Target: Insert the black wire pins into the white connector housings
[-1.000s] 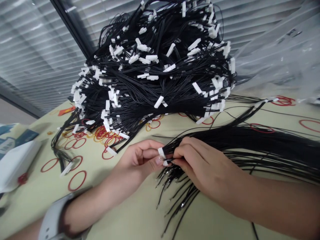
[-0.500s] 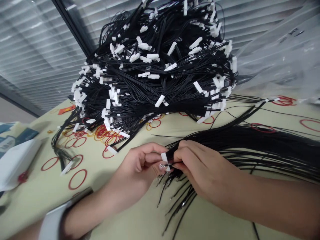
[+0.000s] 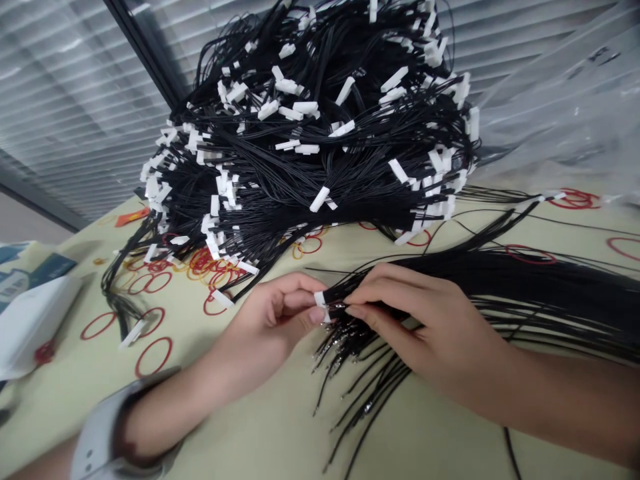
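The left hand [image 3: 270, 310] sits just below the heap, its thumb and fingers closed on a small white connector housing [image 3: 320, 300]. The right hand [image 3: 430, 327] pinches thin black wires [image 3: 345, 308] right at the housing's end, thumb and forefinger nearly meeting, though the fingers hide exactly how many wires it has. Just below the hands, a fan of bare crimped metal terminals [image 3: 337, 347] splays out toward the lower centre, while the wires' long black run [image 3: 510, 283] stretches off to the right edge.

A huge tangled heap of black wire harnesses [image 3: 310, 143] with white connectors dominates the upper centre, resting on a pale green table covering [image 3: 250, 433] scattered with red rubber bands [image 3: 153, 353]. From here, I'd worry about those exposed terminals snagging neighbouring wires, or a bent pin from forcing a crimp in crooked. A tug could also drag the heap's strands loose.

A white packet [image 3: 35, 327] lies at far left, its blue print too small to read, and no other writing is legible.
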`<state>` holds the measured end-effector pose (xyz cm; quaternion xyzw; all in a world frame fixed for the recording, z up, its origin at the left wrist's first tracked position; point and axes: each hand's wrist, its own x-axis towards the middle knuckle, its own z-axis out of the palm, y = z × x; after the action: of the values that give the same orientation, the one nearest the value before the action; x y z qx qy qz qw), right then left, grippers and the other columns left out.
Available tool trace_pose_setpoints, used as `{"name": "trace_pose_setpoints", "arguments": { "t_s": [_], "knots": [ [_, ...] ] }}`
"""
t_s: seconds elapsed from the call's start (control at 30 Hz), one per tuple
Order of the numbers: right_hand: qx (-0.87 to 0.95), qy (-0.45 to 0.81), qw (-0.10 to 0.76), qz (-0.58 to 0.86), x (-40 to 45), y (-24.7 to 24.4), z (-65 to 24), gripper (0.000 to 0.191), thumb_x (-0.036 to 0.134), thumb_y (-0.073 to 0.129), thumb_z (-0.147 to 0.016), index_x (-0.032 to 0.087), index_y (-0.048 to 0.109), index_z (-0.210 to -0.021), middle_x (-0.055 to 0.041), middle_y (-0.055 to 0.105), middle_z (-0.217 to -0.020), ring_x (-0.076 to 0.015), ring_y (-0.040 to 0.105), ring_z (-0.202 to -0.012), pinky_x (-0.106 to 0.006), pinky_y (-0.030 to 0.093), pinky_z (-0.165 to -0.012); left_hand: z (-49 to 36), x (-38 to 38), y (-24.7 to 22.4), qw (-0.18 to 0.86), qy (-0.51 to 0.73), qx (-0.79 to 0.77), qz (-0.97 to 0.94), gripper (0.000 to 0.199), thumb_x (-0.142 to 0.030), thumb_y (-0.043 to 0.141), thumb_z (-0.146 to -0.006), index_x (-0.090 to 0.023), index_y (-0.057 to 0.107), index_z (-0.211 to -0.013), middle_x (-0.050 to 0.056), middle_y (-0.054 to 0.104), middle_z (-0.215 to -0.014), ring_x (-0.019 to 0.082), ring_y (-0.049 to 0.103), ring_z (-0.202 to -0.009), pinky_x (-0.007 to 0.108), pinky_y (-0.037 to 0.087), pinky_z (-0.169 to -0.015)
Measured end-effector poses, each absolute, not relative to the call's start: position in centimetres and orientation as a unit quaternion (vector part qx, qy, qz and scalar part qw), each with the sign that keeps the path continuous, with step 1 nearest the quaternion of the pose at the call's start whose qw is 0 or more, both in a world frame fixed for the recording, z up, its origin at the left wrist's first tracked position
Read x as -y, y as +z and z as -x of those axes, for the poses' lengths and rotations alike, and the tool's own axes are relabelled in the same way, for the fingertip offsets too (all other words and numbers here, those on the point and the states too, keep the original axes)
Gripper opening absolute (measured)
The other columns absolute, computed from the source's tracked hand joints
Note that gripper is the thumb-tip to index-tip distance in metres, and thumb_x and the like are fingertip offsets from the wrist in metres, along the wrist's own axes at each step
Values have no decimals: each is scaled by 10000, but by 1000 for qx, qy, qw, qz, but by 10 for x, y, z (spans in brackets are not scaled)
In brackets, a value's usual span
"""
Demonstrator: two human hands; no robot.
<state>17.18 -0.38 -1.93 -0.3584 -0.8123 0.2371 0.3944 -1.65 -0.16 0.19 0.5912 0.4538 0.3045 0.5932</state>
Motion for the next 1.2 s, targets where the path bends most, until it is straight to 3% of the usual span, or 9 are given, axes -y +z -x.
{"name": "trace_pose_setpoints", "arguments": {
  "t_s": [0.13,0.3,1.2],
  "knots": [
    [790,293,368,394,2,-17,-169,125,149,489,-816,172,599,-761,15,500,-708,-41,458,-547,-150,350,-441,16,1,2,599,304,-460,-581,64,-150,567,-807,-149,544,-866,-5,608,-707,86,469,-614,177,318,-550],
    [784,298,359,409,2,-16,-170,127,148,497,-789,158,569,-685,15,510,-657,-49,460,-552,-152,301,-397,16,-1,1,593,305,-480,-570,102,-162,596,-781,-145,545,-867,-10,600,-697,79,463,-591,171,322,-542],
    [805,272,338,404,3,-20,-169,125,175,498,-788,164,545,-673,35,503,-636,-43,434,-548,-178,321,-484,15,2,0,612,290,-447,-584,71,-113,547,-792,-142,544,-857,-21,616,-679,54,416,-543,150,286,-502]
  ]
}}
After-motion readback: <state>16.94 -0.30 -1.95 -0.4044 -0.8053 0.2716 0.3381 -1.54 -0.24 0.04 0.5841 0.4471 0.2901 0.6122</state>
